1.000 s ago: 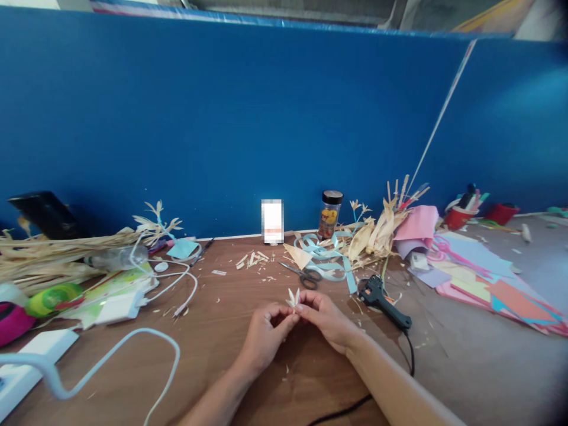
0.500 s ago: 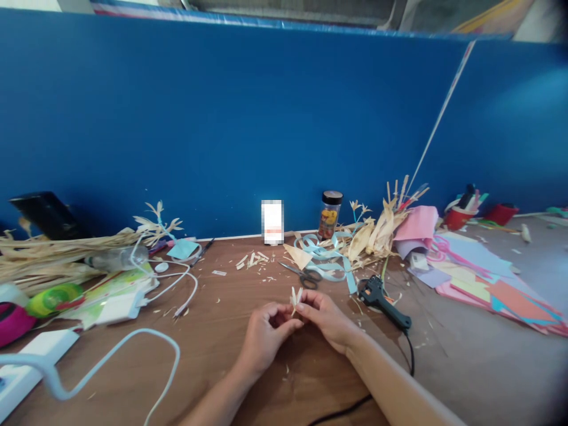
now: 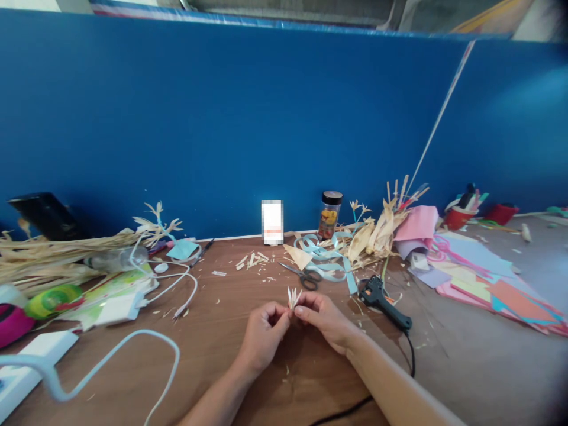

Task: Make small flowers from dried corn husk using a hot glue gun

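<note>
Between my fingertips stands a small pale corn husk flower [image 3: 293, 297], its pointed petals upward. My left hand [image 3: 265, 332] pinches its base between thumb and fingers. My right hand [image 3: 323, 319] closes on its right side, thumb and forefinger at the petals. The lower end of the flower is hidden by my fingers. Just beyond my hands lie dark-handled scissors [image 3: 309, 280] and a triangular piece of husk [image 3: 297, 257]. To the right of my right hand rests a black glue gun [image 3: 385, 303], its cord running toward me.
Husk scraps [image 3: 252, 260] lie ahead, near a light blue ribbon [image 3: 328, 266] and a lidded jar [image 3: 329, 216]. Dried husks [image 3: 375, 236] and coloured paper [image 3: 501, 290] spread to the right. On the left are white cables [image 3: 195, 290], a power strip [image 3: 39, 361] and a finished-looking husk flower [image 3: 160, 225].
My left thumb has shifted up and left, closer to the flower's base. The flower has turned slightly and its petals look more spread. Other things stay put.
</note>
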### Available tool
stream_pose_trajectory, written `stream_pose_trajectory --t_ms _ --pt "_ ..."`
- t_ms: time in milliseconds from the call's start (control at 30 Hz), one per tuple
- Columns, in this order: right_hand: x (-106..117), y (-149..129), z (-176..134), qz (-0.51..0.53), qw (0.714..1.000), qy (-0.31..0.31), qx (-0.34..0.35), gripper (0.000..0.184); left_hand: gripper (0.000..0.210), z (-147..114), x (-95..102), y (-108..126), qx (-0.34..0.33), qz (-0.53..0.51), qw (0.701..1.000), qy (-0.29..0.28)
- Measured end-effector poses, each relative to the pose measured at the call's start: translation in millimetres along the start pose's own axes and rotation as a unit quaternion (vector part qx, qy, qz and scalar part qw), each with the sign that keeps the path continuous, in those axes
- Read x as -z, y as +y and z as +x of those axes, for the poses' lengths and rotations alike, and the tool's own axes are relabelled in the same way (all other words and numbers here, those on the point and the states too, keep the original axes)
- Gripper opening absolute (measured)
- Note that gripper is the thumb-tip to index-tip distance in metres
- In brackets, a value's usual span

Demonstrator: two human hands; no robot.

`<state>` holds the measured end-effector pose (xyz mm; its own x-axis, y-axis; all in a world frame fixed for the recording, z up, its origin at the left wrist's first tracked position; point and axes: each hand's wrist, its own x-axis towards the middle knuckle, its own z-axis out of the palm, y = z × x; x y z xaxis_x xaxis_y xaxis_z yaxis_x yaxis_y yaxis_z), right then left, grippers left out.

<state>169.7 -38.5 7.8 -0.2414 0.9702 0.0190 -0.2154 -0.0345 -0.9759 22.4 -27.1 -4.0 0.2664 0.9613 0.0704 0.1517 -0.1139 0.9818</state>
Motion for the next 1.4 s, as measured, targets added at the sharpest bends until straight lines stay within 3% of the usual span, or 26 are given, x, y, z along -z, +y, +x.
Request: stream_pose_trajectory --t_ms 633,867,1233,1400 --pt "-2.0 5.8 1.4 -0.009 0.999 0.031 0.020 0.022 0.029 0.9 -0.1 -1.9 -0.017 0.040 0.999 0.017" --pt "-1.7 5.0 1.1 -0.019 0.999 0.038 0.014 0.023 0.028 0.1 1.9 2.9 -0.070 0.106 0.992 0.015" --pt "-1.8 5.4 1.5 -0.028 0.999 0.021 0.007 0.024 0.026 -2.6 -0.1 3.7 -0.097 0.143 0.983 0.058" --pt "-1.9 6.8 2.6 -0.030 0.999 0.026 0.026 0.024 0.025 -2.7 0.2 5.2 -0.101 0.134 0.986 0.024"
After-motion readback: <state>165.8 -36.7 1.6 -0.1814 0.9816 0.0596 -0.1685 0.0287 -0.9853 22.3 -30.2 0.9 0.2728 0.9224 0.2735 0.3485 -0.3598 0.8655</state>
